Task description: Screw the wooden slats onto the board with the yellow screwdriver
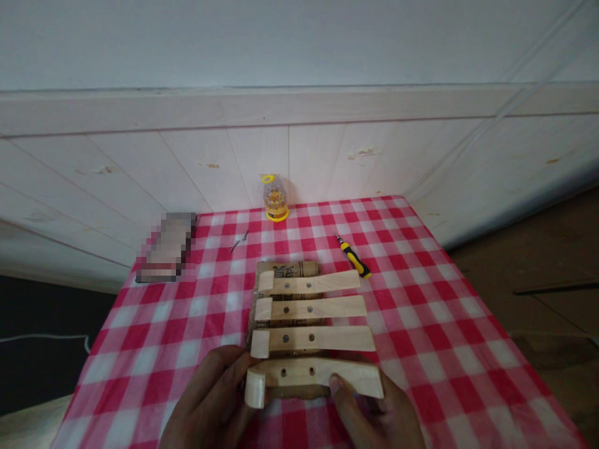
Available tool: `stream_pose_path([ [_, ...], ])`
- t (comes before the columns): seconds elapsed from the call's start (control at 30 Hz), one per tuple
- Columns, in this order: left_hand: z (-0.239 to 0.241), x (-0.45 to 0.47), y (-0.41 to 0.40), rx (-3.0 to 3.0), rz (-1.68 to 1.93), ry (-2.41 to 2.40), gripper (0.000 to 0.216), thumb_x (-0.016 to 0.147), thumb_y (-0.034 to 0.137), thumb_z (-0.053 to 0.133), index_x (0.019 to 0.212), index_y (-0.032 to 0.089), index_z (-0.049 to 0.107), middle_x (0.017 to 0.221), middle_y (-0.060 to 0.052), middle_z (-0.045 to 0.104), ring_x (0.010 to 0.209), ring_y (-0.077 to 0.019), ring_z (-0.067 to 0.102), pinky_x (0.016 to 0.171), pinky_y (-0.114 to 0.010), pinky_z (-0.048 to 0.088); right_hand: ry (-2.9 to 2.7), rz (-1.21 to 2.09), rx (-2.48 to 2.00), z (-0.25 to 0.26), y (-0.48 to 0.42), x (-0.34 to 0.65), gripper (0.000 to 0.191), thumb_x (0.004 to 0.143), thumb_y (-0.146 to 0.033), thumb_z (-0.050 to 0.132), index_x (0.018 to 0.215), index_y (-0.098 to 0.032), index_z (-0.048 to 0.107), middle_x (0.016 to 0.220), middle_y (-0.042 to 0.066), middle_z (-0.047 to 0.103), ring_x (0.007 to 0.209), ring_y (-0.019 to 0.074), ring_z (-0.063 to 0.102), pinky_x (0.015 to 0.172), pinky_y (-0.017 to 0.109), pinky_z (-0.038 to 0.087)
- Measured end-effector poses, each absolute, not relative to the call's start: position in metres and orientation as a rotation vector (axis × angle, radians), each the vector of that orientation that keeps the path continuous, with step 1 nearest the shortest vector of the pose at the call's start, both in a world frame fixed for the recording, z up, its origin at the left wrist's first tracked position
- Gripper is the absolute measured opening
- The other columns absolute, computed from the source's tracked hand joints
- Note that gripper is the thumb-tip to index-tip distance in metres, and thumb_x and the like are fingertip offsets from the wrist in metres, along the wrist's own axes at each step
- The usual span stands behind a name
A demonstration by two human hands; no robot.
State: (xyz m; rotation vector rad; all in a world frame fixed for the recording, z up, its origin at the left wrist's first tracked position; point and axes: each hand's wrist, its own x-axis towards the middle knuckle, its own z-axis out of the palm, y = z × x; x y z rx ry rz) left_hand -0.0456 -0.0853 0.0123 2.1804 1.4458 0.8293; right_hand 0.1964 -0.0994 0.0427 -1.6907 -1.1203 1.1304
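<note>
A wooden rack (309, 312) made of several pale slats screwed across a darker base lies on the red and white checked table (421, 299). My left hand (210, 405) grips the near left end of the nearest slat, fingers curled around it. At the near right end of that slat, my right hand (374, 411) has its thumb pressed on top. The nearest slat (311, 377) is tilted up slightly at its front edge.
A yellow and black screwdriver (353, 257) lies just beyond the rack on the right. A clear round case of bits with a yellow base (276, 198) stands by the white panelled wall. Small loose screws (239, 242) and a blurred dark object (167, 248) lie at the left.
</note>
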Motion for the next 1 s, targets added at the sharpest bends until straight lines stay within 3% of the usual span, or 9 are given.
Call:
stream_pose_path([
  [0.23, 0.0117, -0.0461, -0.084, 2.138, 0.835, 1.435, 0.023, 0.099, 0.03, 0.062, 0.12, 0.026, 0.069, 0.106, -0.005, 0.075, 0.087, -0.019, 0.078, 0.078, -0.023, 0.068, -1.077, 1.161, -1.677, 0.0371, -0.1013, 0.1965, 0.035, 0.092, -0.053, 0.064, 0.095, -0.022, 0.079, 0.093, 0.011, 0.084, 0.089, 0.0281, 0.08, 0.081, 0.035, 0.066],
  [0.4, 0.0102, -0.0468, -0.0851, 2.179, 0.792, 1.466, 0.023, 0.1, 0.036, 0.06, 0.118, 0.025, 0.069, 0.107, -0.007, 0.076, 0.089, -0.0202, 0.078, 0.078, -0.025, 0.068, -1.061, 1.201, -1.673, 0.0384, -0.1011, 0.1973, 0.028, 0.091, -0.045, 0.064, 0.098, -0.022, 0.079, 0.096, 0.011, 0.083, 0.092, 0.028, 0.08, 0.085, 0.036, 0.065],
  [1.0, 0.0074, -0.0514, -0.0863, 2.235, 0.772, 1.472, 0.027, 0.099, 0.041, 0.062, 0.121, 0.025, 0.066, 0.11, -0.008, 0.073, 0.086, -0.0175, 0.077, 0.068, -0.019, 0.066, -0.993, 1.172, -1.687, 0.04, -0.0999, 0.1924, 0.02, 0.088, -0.036, 0.065, 0.092, -0.021, 0.078, 0.089, 0.01, 0.083, 0.081, 0.026, 0.079, 0.078, 0.035, 0.064],
])
